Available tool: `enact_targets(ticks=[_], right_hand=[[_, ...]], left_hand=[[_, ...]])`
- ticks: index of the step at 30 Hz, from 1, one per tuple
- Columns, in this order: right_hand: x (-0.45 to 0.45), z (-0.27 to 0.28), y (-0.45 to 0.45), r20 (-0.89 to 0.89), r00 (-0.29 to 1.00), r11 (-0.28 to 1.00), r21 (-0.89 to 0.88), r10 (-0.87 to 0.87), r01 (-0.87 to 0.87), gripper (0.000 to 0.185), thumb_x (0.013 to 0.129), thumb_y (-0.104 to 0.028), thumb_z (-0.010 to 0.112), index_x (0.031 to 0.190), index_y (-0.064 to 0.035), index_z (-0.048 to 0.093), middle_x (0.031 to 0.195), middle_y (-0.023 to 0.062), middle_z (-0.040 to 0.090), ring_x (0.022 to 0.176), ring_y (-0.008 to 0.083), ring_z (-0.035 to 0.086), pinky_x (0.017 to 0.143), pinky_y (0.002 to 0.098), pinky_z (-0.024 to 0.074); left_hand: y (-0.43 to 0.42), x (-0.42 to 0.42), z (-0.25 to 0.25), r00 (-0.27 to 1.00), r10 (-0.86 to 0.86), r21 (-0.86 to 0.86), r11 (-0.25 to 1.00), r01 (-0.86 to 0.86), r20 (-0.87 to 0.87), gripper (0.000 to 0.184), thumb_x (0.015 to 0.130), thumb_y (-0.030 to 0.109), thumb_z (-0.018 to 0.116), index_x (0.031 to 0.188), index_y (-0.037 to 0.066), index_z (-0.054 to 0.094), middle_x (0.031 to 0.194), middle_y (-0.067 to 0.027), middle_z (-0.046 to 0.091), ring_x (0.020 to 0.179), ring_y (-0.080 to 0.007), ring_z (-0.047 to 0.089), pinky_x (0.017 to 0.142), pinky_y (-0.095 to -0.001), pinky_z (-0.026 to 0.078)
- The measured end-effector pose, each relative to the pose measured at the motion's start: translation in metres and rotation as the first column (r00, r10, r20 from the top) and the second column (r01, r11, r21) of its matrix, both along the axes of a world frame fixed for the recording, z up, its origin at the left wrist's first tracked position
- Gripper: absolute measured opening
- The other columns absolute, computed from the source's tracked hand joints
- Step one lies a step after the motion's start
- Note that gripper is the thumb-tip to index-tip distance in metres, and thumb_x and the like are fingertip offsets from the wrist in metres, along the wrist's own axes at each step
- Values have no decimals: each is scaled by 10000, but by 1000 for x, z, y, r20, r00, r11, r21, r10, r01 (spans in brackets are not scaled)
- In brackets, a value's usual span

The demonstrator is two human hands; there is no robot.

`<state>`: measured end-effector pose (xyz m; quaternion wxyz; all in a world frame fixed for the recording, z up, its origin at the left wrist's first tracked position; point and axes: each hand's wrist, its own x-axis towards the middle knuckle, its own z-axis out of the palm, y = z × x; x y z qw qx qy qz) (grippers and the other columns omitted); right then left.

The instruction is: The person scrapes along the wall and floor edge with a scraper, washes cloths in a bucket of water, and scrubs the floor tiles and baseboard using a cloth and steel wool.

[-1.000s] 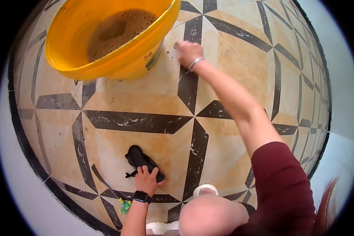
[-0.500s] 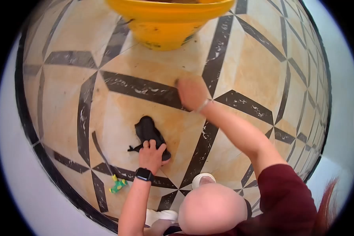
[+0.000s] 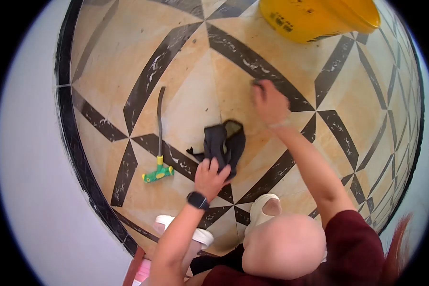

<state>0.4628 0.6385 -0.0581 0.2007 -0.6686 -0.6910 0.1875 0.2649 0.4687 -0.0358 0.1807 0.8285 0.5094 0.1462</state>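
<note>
My left hand [image 3: 211, 179], with a dark watch on its wrist, grips the near end of a black shoe-like item [image 3: 216, 141] on the tiled floor. A looped opening with an olive inside shows at the item's far right, and a thin strap sticks out to its left. My right hand [image 3: 271, 102] is in the air, farther forward and to the right, apart from the item. Its fingers are closed around a small dark thing [image 3: 258, 83], too blurred to name.
A yellow bucket [image 3: 314, 19] stands at the far right. Left of the black item lies a green-and-yellow piece [image 3: 158, 172] with a long grey rod [image 3: 160, 121]. My white shoes [image 3: 260, 209] are close in front. A white wall [image 3: 33, 157] bounds the left side.
The view has shifted, so the bucket appears farther right. The black item has changed shape or turned, now showing its opening. My left hand stays on it; my right hand still hovers.
</note>
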Motion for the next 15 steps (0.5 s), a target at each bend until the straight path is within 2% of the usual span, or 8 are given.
enact_targets(ticks=[1,3,5,7,9,11,14,15], right_hand=[[14,5,-16,44,998,999,-20,-36,37,170,865,-228,471,897,-70,526,704,158,596,644,323,604,562,442,457],[22,-13,-86,312,861,888,-363,401,-282,115,811,-184,497,852,-92,552,674,113,588,645,291,615,527,419,471],[9,-12,-131,162,647,662,-65,745,-747,93,781,-166,509,843,-98,520,626,84,562,552,242,579,458,399,434],[-21,-20,-103,251,644,645,88,723,-759,101,756,-159,513,821,-87,485,591,85,530,535,253,561,449,403,428],[-50,-40,-37,247,631,671,-142,736,-728,92,746,-125,514,827,-94,485,586,79,505,530,237,551,421,383,394],[-70,-31,22,155,849,848,98,505,-522,83,762,-116,505,839,-93,485,583,88,508,507,250,542,427,406,400],[-69,-28,-60,391,723,792,-27,570,-610,69,774,-106,500,838,-83,483,594,102,526,504,263,549,425,408,408],[-65,-20,-68,375,666,725,-25,645,-688,68,772,-104,501,833,-79,482,597,103,530,506,261,551,429,410,411]], left_hand=[[-21,-17,2,995,-90,-15,996,89,-40,414,595,290,730,965,198,568,990,-122,450,835,-303,445,676,-381,409],[-61,-46,-3,973,-219,-102,972,210,-79,370,617,320,712,947,233,566,957,-104,449,827,-288,437,672,-366,399],[-86,-62,-12,951,-298,-234,933,273,-79,356,618,329,703,939,252,567,951,-101,445,826,-283,439,656,-362,391],[-84,-60,-17,961,-266,-201,948,247,-72,367,609,341,702,941,262,565,961,-102,441,828,-284,437,646,-362,383],[-85,-58,-20,972,-226,-225,952,206,-68,391,598,359,698,951,263,562,991,-102,444,853,-288,440,651,-366,381],[-87,-61,-16,974,-205,-255,951,175,-98,425,594,360,715,973,248,556,1022,-108,449,882,-292,446,669,-366,384],[-82,-59,-5,967,-217,-349,923,160,-130,455,584,349,733,986,235,553,1052,-116,451,903,-300,447,683,-371,385],[-77,-58,-6,965,-224,-374,914,158,-140,465,580,346,739,990,232,552,1060,-118,451,909,-302,447,686,-373,385]])
